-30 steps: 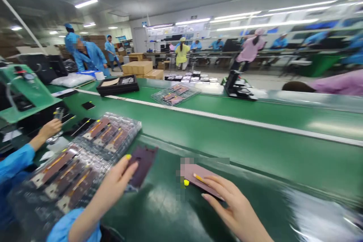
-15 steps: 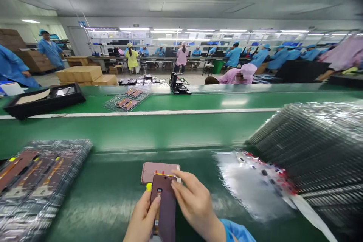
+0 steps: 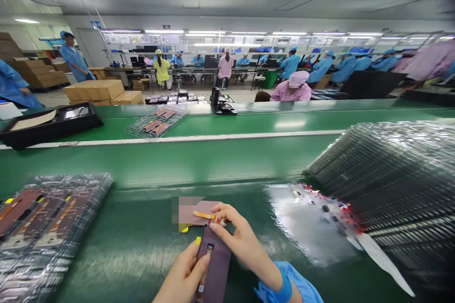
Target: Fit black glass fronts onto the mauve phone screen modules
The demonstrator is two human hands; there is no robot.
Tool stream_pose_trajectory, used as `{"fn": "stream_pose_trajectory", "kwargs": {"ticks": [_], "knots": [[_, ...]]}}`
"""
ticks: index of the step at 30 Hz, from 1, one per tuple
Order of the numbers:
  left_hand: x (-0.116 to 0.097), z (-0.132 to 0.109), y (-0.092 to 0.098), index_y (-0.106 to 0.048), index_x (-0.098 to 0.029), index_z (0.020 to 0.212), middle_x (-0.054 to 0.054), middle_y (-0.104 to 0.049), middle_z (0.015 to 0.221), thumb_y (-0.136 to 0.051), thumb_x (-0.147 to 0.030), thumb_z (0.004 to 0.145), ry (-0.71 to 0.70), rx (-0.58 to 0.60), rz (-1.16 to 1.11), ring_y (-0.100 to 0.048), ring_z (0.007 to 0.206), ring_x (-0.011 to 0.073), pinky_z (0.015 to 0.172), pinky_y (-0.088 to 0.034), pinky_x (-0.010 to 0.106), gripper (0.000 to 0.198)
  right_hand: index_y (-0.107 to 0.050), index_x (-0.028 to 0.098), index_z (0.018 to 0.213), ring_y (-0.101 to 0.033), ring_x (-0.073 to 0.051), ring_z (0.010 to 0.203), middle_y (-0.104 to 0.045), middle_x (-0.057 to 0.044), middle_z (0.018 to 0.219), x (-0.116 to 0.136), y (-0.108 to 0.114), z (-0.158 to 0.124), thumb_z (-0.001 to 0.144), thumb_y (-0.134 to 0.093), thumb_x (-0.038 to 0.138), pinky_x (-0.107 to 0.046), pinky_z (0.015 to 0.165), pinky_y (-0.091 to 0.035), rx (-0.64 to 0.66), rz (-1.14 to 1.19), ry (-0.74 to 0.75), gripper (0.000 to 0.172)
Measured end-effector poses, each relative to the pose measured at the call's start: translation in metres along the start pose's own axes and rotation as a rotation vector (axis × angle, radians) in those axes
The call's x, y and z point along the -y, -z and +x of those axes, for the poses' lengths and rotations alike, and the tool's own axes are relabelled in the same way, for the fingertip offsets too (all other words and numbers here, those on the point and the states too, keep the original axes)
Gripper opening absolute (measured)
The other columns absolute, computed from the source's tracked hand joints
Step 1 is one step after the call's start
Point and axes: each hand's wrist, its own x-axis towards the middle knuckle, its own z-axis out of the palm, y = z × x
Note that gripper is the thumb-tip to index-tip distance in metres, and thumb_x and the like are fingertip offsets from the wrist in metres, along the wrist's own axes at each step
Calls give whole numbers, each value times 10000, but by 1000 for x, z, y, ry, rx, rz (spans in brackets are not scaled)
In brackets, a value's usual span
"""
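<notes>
My left hand (image 3: 186,270) holds a dark purple phone panel (image 3: 217,270) by its left side, the thumb on the ribbon cable that runs down its face. The fingers of my right hand (image 3: 241,236) are pinched at the panel's top edge, by a small orange strip (image 3: 204,215); what exactly they grip is too small to tell. Just beyond lies a pinkish panel (image 3: 188,208) on the green mat, partly blurred, with a yellow tab at its lower edge.
Trays with panels (image 3: 50,227) lie at left; a tall stack of clear trays (image 3: 398,175) stands at right beside plastic film sheets (image 3: 309,222). Across the belt (image 3: 199,151) are a black tray (image 3: 50,123), a small tray (image 3: 156,121) and a black stand (image 3: 220,104). People work beyond.
The held panel has tilted and shifted slightly right. My right hand has moved onto its top edge, and the orange strip shows apart above it. The view has shifted slightly.
</notes>
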Motion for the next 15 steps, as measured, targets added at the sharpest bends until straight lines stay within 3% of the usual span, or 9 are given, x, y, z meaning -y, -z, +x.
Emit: {"fn": "stream_pose_trajectory", "kwargs": {"ticks": [3,6,8,10,12,15], "knots": [[6,-1,2,-695,-223,1103,12,-653,710,-650,-667,744,31,-18,45,-526,565,132,516,-453,225,572,-666,214,941,-624,-177,784,-663,-30,849,0,2,-1,898,-607,238,-295,708,-528,82,-89,106,77],[11,1,5,-705,-223,1091,17,-652,698,-658,-657,743,58,12,69,-523,552,138,480,-444,225,559,-676,195,890,-574,-184,728,-630,-42,760,6,2,-6,942,-532,175,-297,639,-487,-18,-336,413,154],[12,3,5,-719,-222,1065,34,-681,723,-693,-635,721,35,-29,58,-590,630,179,556,-507,257,538,-667,170,867,-518,-185,652,-599,-46,693,11,-2,-11,954,-463,117,-308,578,-433,-126,-561,622,228],[11,6,4,-729,-226,1036,54,-725,786,-749,-621,664,19,-127,6,-650,765,237,653,-553,299,543,-655,149,820,-473,-177,584,-574,-39,648,16,-8,-16,940,-420,60,-319,523,-370,-134,-720,785,279],[8,10,5,-734,-221,1012,64,-757,856,-802,-595,604,1,-211,-79,-674,882,279,719,-569,321,558,-635,136,742,-439,-163,539,-540,-29,619,20,-16,-20,928,-424,59,-320,483,-312,-88,-774,929,292],[6,17,20,-752,-204,958,63,-781,886,-873,-482,548,17,-176,-214,-688,967,306,810,-567,331,509,-614,122,681,-397,-142,504,-477,-5,581,25,-23,-22,899,-486,102,-303,465,-274,-100,-766,1029,254]]}}
